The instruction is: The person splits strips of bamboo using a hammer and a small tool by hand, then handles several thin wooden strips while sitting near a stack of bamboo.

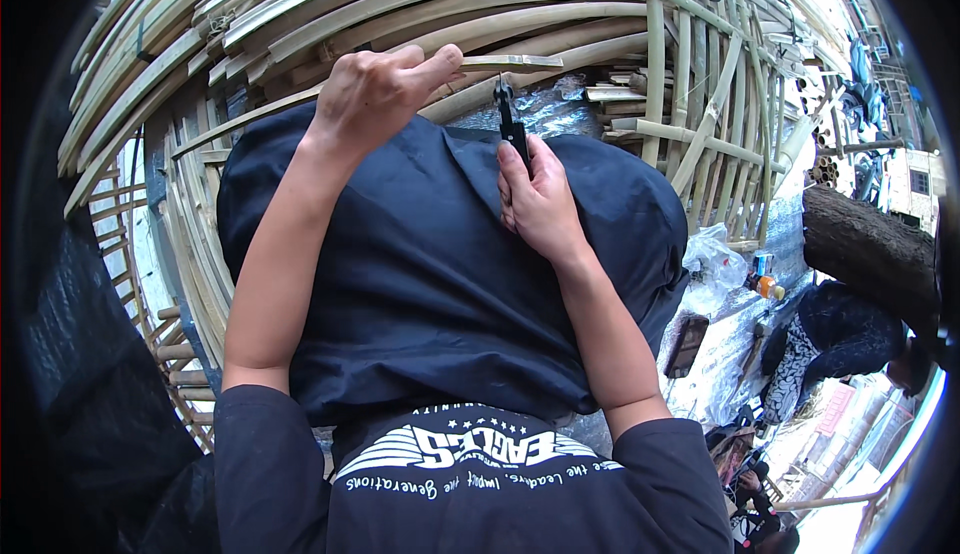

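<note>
My left hand (pixel 378 99) is closed on a bamboo strip (pixel 515 62), whose end sticks out to the right past my thumb. A slim length on the hand's other side looks like the same strip, but my fist hides the join. My right hand (pixel 540 194) is wrapped around a slim black tool (pixel 511 124) pointing up, with a small metal head and a thin tip. Its exact kind I cannot make out. The tip is just below the strip's free end; whether they touch I cannot tell. Dark cloth (pixel 420 244) covers my lap beneath both hands.
Stacked split bamboo (pixel 330 14) curves across the far side. A bamboo lattice (pixel 700 104) stands at right, near a plastic bag (pixel 715 259), an orange bottle (pixel 767 287), a phone-like dark object (pixel 687 346) and a thick log (pixel 865 249). Other people (pixel 840 334) are farther right.
</note>
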`<state>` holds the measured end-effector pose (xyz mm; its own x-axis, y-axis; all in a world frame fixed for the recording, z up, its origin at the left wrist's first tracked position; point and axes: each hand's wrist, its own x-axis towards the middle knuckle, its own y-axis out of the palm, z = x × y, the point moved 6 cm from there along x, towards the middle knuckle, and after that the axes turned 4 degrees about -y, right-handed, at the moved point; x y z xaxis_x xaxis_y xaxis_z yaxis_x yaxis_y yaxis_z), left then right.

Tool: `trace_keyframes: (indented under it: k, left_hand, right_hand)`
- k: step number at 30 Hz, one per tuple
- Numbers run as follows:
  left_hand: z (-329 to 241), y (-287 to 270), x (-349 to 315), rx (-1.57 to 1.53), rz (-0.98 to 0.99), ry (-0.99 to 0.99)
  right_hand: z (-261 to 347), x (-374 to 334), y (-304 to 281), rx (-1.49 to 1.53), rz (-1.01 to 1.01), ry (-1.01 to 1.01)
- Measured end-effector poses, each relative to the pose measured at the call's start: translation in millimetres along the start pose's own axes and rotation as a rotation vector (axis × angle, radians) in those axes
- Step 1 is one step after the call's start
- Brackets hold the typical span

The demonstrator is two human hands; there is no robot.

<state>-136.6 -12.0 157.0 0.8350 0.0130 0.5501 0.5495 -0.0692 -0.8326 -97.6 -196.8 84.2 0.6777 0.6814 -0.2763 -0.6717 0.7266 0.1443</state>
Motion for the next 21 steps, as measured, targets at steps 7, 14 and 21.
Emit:
trace_keyframes:
  k: [7, 14, 21]
  left_hand:
    - [-15, -52, 0, -0.252, 0.294, -0.283]
    - [-12, -96, -29, -0.557, 0.419, -0.504]
    - [-16, -76, -66, -1.129, 0.672, -0.796]
  right_hand:
    - [20, -9, -2, -0.153, 0.024, -0.070]
    - [46, -32, 22, -0.244, 0.261, -0.061]
    - [52, -46, 28, 0.216, 0.396, 0.333]
